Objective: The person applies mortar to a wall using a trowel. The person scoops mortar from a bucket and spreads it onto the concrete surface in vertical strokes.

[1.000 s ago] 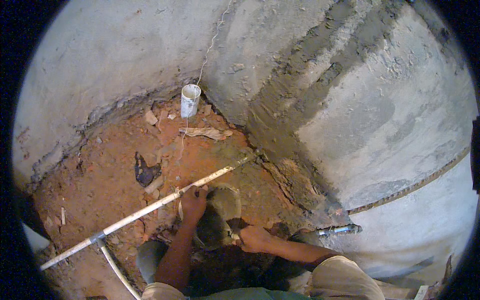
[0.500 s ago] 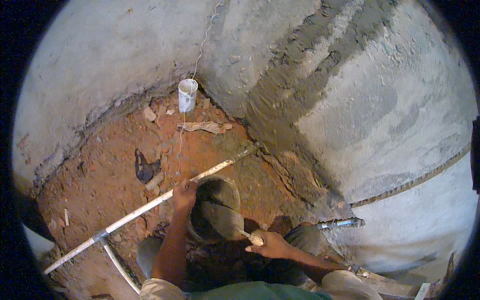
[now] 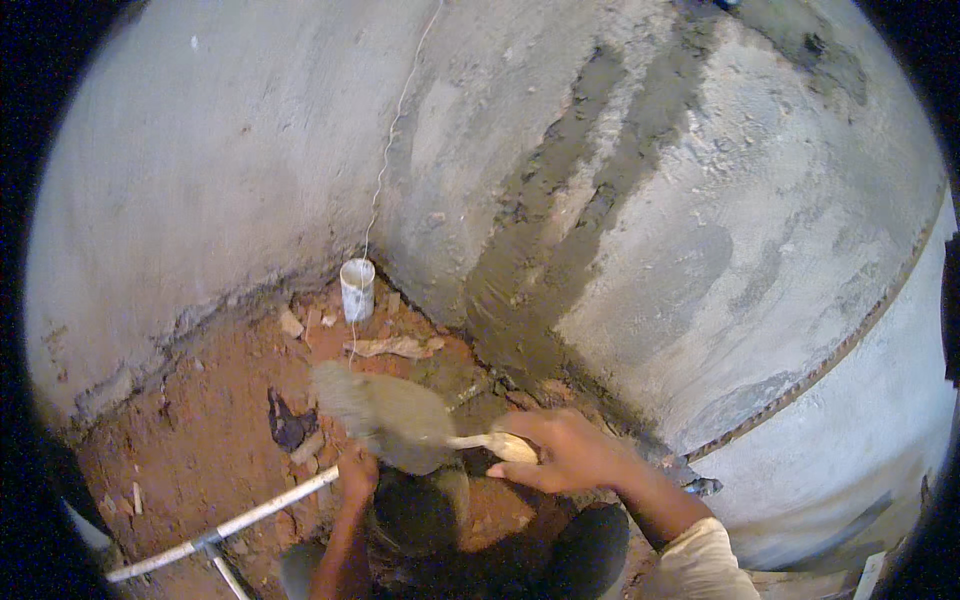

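Against rendered corner wall (image 3: 250, 180): right hand (image 3: 570, 450) clenched on trowel (image 3: 400, 420), blade pointing left; left hand (image 3: 357, 475) beneath blade, grip indeterminable.

Head view, steeply downward, close

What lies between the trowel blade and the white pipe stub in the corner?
In the head view, between trowel and pipe stub: red dirt floor with a pale flat scrap.

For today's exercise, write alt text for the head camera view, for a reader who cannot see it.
The person's right hand holds a mortar-coated trowel by its handle above red earth, while the left hand rests at a white pipe. Grey plastered walls meet in a corner, where a short white pipe stub stands.
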A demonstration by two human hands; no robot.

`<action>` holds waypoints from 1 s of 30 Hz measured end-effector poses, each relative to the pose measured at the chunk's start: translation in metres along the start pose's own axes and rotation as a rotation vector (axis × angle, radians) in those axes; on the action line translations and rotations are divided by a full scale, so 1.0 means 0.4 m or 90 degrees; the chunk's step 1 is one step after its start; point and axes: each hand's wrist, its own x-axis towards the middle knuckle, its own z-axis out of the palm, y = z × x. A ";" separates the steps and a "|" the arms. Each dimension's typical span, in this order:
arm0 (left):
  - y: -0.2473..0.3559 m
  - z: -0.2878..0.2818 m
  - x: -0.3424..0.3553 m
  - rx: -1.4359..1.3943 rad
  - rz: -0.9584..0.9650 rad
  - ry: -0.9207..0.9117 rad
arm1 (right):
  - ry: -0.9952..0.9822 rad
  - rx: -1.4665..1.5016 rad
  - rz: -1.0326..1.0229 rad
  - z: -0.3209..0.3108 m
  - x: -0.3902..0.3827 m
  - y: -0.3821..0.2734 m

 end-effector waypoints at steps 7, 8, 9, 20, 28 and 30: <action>-0.075 -0.004 -0.001 0.093 -0.051 -0.001 | -0.139 0.164 -0.113 -0.106 0.133 -0.005; -0.066 -0.013 -0.003 0.043 -0.101 -0.011 | -0.112 0.163 -0.095 -0.114 0.137 0.042; -0.026 -0.018 -0.001 -0.010 -0.151 -0.022 | -0.086 0.161 -0.075 -0.124 0.139 0.112; -0.055 0.012 -0.004 -0.055 -0.048 0.062 | 0.099 0.615 0.520 0.118 -0.198 0.275; -0.028 -0.003 -0.007 -0.094 -0.111 0.011 | 0.034 0.625 0.511 0.250 -0.203 0.273; -0.008 -0.001 0.005 -0.052 -0.104 0.000 | -0.016 0.324 0.464 0.266 -0.190 0.319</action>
